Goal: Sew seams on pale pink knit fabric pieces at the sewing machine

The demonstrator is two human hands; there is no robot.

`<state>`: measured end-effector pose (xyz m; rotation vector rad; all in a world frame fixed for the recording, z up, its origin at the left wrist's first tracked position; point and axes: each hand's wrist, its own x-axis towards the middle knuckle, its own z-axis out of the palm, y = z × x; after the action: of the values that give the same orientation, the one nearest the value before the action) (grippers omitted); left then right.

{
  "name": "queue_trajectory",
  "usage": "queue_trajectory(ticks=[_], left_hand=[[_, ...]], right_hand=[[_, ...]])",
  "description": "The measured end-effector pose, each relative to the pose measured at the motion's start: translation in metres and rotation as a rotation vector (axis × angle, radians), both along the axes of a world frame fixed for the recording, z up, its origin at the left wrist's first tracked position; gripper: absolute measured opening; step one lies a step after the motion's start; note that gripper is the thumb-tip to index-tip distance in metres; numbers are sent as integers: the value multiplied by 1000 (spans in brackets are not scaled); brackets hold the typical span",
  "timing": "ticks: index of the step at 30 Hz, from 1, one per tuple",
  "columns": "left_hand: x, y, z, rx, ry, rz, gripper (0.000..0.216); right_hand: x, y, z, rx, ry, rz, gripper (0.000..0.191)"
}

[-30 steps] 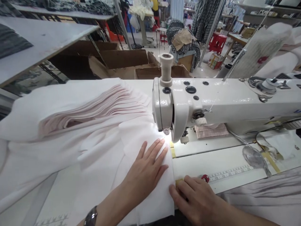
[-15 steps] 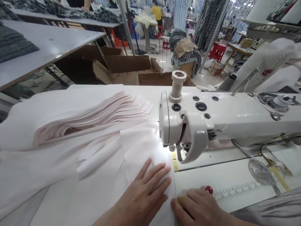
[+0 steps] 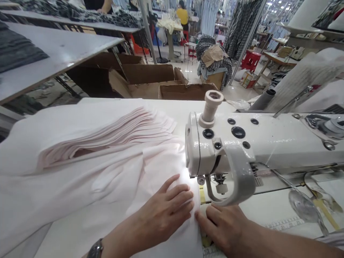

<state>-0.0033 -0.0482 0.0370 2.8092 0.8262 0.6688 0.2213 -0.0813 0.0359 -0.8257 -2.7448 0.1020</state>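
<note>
My left hand (image 3: pixel 165 211) lies on a pale pink-white fabric piece (image 3: pixel 161 168), fingers slightly curled and pressing it flat just left of the needle area. My right hand (image 3: pixel 223 225) rests at the fabric's right edge, fingers together pinching or pressing that edge in front of the presser foot (image 3: pixel 219 186). The white sewing machine (image 3: pixel 263 143) stands over both hands, its lamp lighting the cloth. A watch sits on my left wrist.
A stack of cut pale fabric pieces (image 3: pixel 107 132) lies to the left on the white table (image 3: pixel 67 236). Open cardboard boxes (image 3: pixel 150 80) stand behind the table. A grey shelf (image 3: pixel 53 50) is at far left. A person in yellow (image 3: pixel 182 14) works far off.
Both hands have slid forward toward the needle, and the right hand has come up to the fabric's edge, covering the red knob. My head has dropped lower and moved left.
</note>
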Motion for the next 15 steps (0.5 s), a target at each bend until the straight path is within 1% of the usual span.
queue_trajectory(ticks=[3, 7, 10, 15], left_hand=[[-2, 7, -3, 31, -14, -39, 23], [-2, 19, -3, 24, -15, -37, 25], [-2, 26, -4, 3, 30, -39, 26], [-4, 40, -11, 99, -52, -50, 21]], right_hand=[[1, 7, 7, 3, -85, 41, 29], [3, 17, 9, 79, -200, 55, 36], [4, 23, 7, 170, -207, 35, 44], [8, 30, -2, 308, -164, 11, 46]])
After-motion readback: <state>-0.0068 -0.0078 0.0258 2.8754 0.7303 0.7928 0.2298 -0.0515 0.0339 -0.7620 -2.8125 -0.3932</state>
